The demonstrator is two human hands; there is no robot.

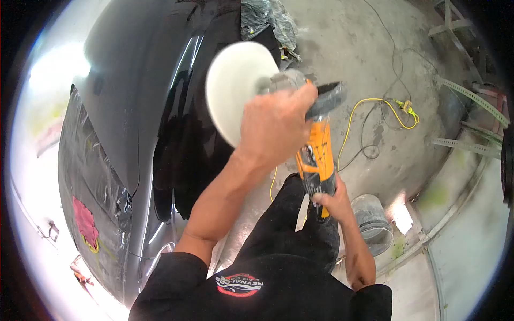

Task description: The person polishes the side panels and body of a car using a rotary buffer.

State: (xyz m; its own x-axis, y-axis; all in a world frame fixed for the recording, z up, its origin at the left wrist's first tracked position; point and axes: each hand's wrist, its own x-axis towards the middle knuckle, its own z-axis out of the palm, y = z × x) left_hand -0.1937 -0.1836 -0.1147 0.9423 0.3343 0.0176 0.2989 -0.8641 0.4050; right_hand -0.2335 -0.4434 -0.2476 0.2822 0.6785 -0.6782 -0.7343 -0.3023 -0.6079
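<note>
I hold an orange and black polisher (321,144) up in front of me with both hands. My left hand (278,120) is closed at its front end, by the black loop handle (327,99); the fingertips are partly hidden. My right hand (337,200) wraps round the rear of its body. The round white pad (233,88) is tilted up on its side and slightly blurred. Behind the pad lies a glossy black car panel (179,144); whether the two touch I cannot tell.
Plastic sheeting (99,155) covers part of the car, with a pink cloth (85,223) on it. A yellow cord (353,109) and dark cables trail over the concrete floor (332,43). A bucket (375,235) stands at my right, and metal frames (455,27) line the right side.
</note>
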